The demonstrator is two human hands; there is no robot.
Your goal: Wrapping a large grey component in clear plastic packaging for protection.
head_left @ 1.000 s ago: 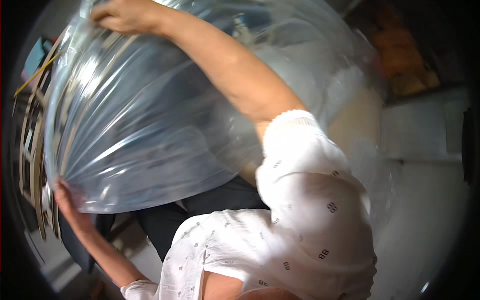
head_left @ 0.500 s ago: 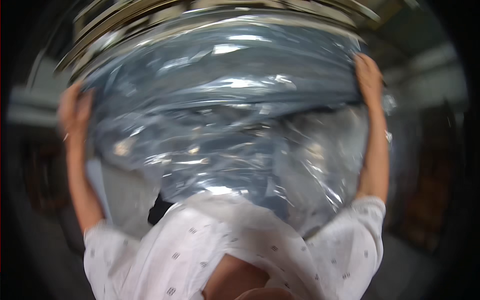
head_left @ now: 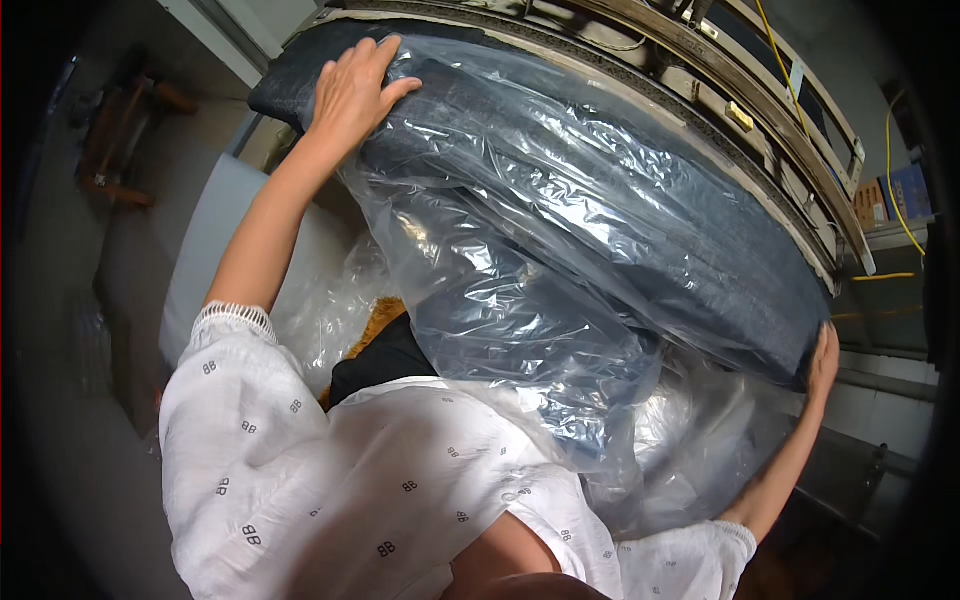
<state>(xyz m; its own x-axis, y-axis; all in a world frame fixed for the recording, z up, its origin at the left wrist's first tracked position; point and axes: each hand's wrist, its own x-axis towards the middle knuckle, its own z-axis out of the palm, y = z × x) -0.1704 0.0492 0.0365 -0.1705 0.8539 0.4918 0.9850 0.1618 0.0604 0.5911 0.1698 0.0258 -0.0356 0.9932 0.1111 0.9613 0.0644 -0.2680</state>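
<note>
In front of me lies a long dark grey fabric roll or bundle [head_left: 700,235], partly covered by a clear plastic sheet [head_left: 500,290] that hangs in wrinkles toward my body. My left hand [head_left: 355,92] rests on the sheet near the bundle's left end, its fingers stretched and the thumb apart. Against the bundle's right end lies my right hand [head_left: 823,362], seen edge-on with its fingers extended. Neither hand appears to grip anything. What lies beneath the fabric is hidden.
Behind the bundle runs a machine frame with metal rails [head_left: 740,120] and a yellow cable [head_left: 890,175]. Boxes [head_left: 905,192] stand at far right. A pale curved panel [head_left: 205,250] is left of me, with crumpled clear plastic [head_left: 335,310] beside it. A brownish stand [head_left: 125,140] is farther left.
My view has turned, so the bundle and rails now slant down to the right. My left hand has come from the bundle's left side onto its top; my right hand stays at the right end.
</note>
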